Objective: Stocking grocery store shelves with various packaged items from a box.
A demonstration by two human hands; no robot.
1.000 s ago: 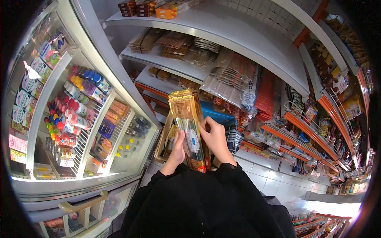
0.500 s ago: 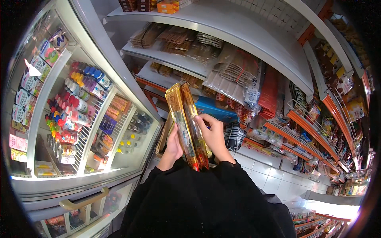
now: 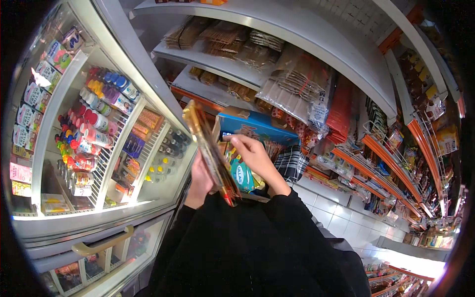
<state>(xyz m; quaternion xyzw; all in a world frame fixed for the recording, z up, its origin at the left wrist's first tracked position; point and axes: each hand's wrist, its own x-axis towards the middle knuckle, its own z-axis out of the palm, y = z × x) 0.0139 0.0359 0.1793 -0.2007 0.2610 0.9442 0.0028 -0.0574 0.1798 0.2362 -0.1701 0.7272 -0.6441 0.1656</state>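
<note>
My left hand (image 3: 200, 180) is closed round a bundle of long, thin gold and brown packets (image 3: 210, 153), which stands tilted and almost edge-on, its upper end smeared by motion. To the right of the bundle, apart from it, is my right hand (image 3: 255, 158). Its thumb and fingers are drawn together; whether anything small is between them is hidden. Below and behind my hands stands an opened carton with a blue flap (image 3: 262, 126). A turquoise packet (image 3: 241, 177) and other packets lie in it, partly covered by my hands.
On the left is a lit fridge with bottles (image 3: 96, 133) behind its door, a beige handle (image 3: 103, 242) below. Grey shelves (image 3: 277, 24) ahead hold stacks of flat clear bags (image 3: 299, 81). Orange-edged racks (image 3: 391, 171) run along the right. A checked cloth (image 3: 291, 165) is beside the carton.
The bundle has swung left and turned from face-on to edge-on in my left hand. My right hand has come off it and sits slightly lower. More of the blue carton and its contents shows.
</note>
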